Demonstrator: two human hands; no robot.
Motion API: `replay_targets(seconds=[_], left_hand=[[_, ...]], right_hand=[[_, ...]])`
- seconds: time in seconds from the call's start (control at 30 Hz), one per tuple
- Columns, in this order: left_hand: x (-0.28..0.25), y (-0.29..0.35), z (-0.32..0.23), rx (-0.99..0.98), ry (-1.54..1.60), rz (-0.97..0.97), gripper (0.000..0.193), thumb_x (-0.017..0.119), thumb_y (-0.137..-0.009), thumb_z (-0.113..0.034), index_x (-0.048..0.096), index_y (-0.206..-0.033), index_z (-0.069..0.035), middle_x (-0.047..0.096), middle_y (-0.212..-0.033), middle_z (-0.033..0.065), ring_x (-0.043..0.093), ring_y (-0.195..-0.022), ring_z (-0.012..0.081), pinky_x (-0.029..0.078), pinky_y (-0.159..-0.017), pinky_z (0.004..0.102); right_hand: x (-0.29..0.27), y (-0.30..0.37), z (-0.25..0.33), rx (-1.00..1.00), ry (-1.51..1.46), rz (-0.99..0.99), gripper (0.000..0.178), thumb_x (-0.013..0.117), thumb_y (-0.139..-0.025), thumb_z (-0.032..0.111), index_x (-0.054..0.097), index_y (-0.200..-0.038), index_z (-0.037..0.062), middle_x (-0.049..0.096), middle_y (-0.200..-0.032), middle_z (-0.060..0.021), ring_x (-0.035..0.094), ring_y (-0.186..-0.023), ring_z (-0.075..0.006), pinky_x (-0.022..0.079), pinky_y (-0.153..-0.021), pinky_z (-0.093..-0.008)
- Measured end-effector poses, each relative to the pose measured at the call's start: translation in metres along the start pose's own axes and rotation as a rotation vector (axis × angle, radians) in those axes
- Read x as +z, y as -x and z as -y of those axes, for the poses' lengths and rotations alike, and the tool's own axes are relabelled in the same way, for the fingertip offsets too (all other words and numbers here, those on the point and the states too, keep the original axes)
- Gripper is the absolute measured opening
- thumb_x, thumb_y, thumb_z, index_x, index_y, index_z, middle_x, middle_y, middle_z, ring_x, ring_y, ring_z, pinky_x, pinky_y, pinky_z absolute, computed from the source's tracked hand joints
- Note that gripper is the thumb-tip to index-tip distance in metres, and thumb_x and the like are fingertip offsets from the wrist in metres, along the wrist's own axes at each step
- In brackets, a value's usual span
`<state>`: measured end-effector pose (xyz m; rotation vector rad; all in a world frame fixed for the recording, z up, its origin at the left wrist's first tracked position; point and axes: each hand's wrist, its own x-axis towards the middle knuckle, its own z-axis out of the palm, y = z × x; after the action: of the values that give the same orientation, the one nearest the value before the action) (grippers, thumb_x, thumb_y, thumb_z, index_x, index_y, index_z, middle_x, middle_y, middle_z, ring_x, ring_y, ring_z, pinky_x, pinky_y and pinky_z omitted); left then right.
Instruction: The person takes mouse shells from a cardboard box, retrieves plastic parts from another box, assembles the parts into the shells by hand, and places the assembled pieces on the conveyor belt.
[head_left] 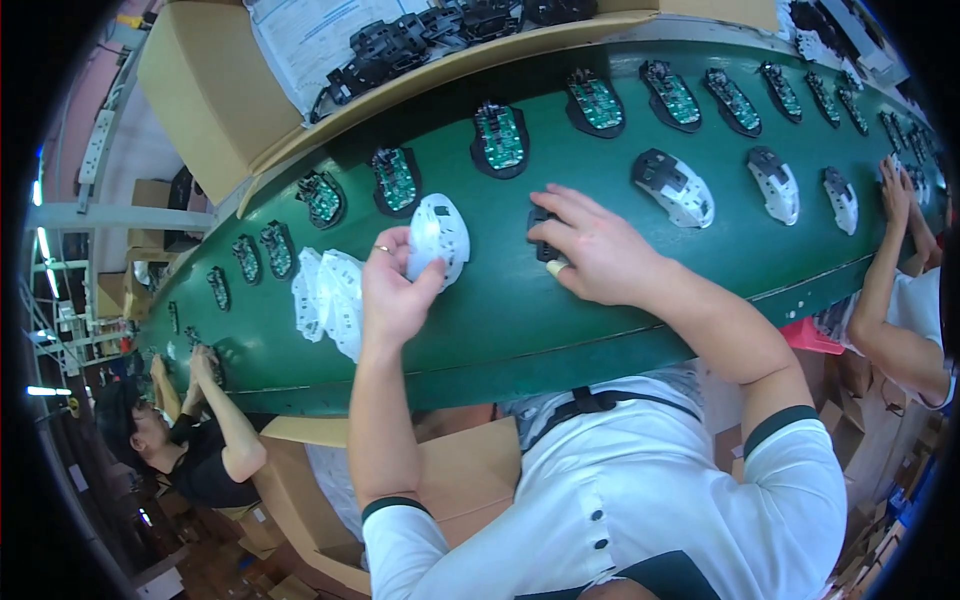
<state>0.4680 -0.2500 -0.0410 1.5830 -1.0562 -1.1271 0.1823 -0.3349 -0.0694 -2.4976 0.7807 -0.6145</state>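
My left hand (394, 290) is closed on a white computer mouse shell (440, 232), held above the green work surface with the thumb along its lower edge. A stack of similar white mouse shells (335, 295) lies beside that wrist. To the right, my right hand (595, 250) has its fingers and thumb closed around a small black mouse part (541, 228), mostly covered by the hand. Something yellowish wraps its thumb tip. Beyond both hands stand mouse bases with green circuit boards, such as one mouse base (500, 140) between the hands.
White-and-black mice (674, 188) stand to the right. An open cardboard box (215, 95) holding black parts (400, 50) borders the far side. Another carton (470, 470) sits below the near edge. Co-workers are at the left (205, 440) and right (900, 310).
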Motion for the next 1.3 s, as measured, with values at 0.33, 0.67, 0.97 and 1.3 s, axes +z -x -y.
replay_targets(seconds=[0.33, 0.67, 0.97, 1.3], left_hand=[[0.037, 0.021, 0.016, 0.115, 0.571, -0.031, 0.047, 0.078, -0.091, -0.001, 0.061, -0.135, 0.002, 0.071, -0.128, 0.0139, 0.071, -0.110, 0.0210, 0.056, -0.098, 0.0377], [0.051, 0.032, 0.027, 0.309, 0.406, 0.013, 0.048, 0.080, -0.090, 0.004, 0.060, -0.135, 0.003, 0.071, -0.123, 0.0110, 0.070, -0.109, 0.0172, 0.056, -0.096, 0.0325], [0.057, 0.034, 0.025, 0.316, 0.316, -0.018, 0.043, 0.080, -0.090, 0.004, 0.064, -0.130, 0.005, 0.072, -0.123, 0.0126, 0.070, -0.108, 0.0169, 0.057, -0.096, 0.0323], [0.045, 0.042, 0.020, 0.411, 0.120, 0.125, 0.041, 0.082, -0.088, 0.000, 0.065, -0.125, 0.004, 0.074, -0.116, 0.0127, 0.072, -0.101, 0.0190, 0.057, -0.090, 0.0322]], right_hand=[[0.011, -0.017, 0.009, 0.578, -1.488, 0.031, 0.052, 0.066, -0.101, 0.017, 0.052, -0.149, 0.0022, 0.059, -0.144, -0.0112, 0.060, -0.131, -0.0226, 0.050, -0.112, -0.0442], [0.021, -0.014, 0.011, 0.611, -1.732, 0.034, 0.052, 0.060, -0.108, 0.026, 0.049, -0.153, 0.0015, 0.063, -0.139, -0.0097, 0.060, -0.130, -0.0202, 0.047, -0.116, -0.0414], [0.026, -0.008, 0.035, 0.286, -0.880, 0.085, 0.066, 0.054, -0.111, 0.022, 0.027, -0.161, -0.0129, 0.044, -0.162, -0.0243, 0.049, -0.147, -0.0309, 0.039, -0.121, -0.0385], [0.019, -0.023, 0.012, 0.545, -1.675, 0.272, 0.067, 0.070, -0.105, 0.021, 0.038, -0.161, 0.0013, 0.063, -0.139, -0.0123, 0.063, -0.124, -0.0188, 0.055, -0.104, -0.0358]])
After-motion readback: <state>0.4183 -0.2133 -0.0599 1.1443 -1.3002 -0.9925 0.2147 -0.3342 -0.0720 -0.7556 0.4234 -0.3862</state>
